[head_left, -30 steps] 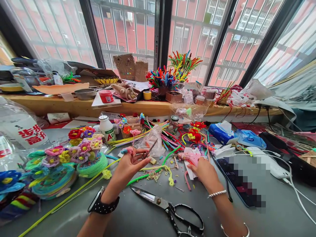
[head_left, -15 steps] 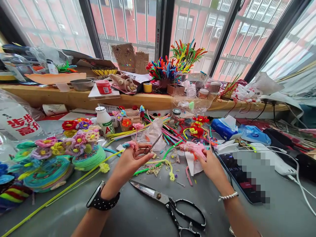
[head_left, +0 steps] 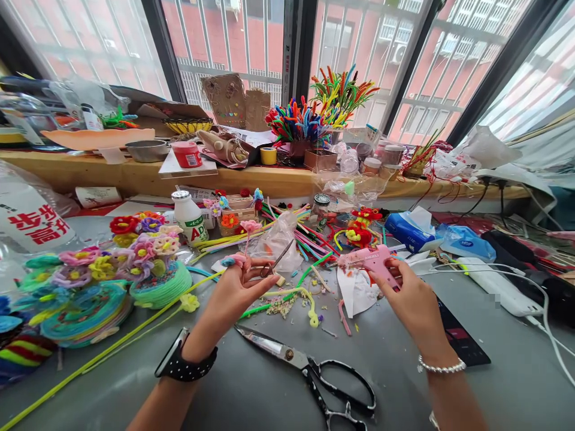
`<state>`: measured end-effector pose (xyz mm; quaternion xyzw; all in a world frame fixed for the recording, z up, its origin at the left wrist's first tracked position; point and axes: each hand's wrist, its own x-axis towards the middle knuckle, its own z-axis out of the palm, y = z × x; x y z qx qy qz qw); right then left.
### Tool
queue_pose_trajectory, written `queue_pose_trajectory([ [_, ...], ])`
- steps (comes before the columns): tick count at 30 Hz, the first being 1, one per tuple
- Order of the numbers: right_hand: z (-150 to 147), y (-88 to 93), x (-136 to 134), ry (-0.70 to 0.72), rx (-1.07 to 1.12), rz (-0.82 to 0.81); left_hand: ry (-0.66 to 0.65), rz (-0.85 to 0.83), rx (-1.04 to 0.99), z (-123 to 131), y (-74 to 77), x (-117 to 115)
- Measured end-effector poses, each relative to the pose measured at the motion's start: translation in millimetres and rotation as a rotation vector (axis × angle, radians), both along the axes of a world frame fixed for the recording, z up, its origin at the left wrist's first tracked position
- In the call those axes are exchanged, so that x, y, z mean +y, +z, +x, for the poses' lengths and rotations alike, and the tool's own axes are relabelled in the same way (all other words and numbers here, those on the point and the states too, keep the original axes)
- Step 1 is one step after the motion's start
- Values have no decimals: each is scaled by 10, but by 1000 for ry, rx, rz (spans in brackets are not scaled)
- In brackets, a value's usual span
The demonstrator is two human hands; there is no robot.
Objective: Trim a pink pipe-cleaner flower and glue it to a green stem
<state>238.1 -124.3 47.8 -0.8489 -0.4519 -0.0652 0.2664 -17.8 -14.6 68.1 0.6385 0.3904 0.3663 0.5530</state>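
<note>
My left hand [head_left: 236, 299] is closed around a pink and blue fuzzy piece [head_left: 233, 260]; small scissors [head_left: 279, 258] also lie in its fingers, blades pointing up and right. My right hand [head_left: 411, 296] grips the handle of a pink glue gun [head_left: 374, 261], its nozzle pointing left over a piece of white paper [head_left: 353, 293]. Big black-handled scissors [head_left: 294, 358] lie on the grey table between my forearms. A yellow fuzzy stem [head_left: 309, 305] with a curled end and a green stem [head_left: 256, 311] rest between my hands.
Fuzzy flowers [head_left: 146, 245] and a white bottle [head_left: 188, 218] stand at the left. A long yellow stem [head_left: 103, 356] crosses the left side. Behind are bundled stems and a plastic bag [head_left: 281, 239]. At the right are a phone [head_left: 462, 338], a white power bank [head_left: 503, 287] and cables.
My right hand has moved right, now wrapped round the glue gun's handle, and the gun has lifted and moved right, uncovering more paper. My left hand has barely moved.
</note>
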Motion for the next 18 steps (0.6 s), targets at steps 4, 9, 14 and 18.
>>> queue_pose_trajectory([
  [4,64,74,-99,-86,-126,-56,-2,18,35,1,-30,8],
  [9,110,68,-139,-102,-198,-146,0,6,47,21,-34,18],
  [14,93,61,-130,-91,-223,-178,1,4,38,27,-34,20],
  [18,45,82,-129,-40,-277,-117,17,1,41,30,-17,10],
])
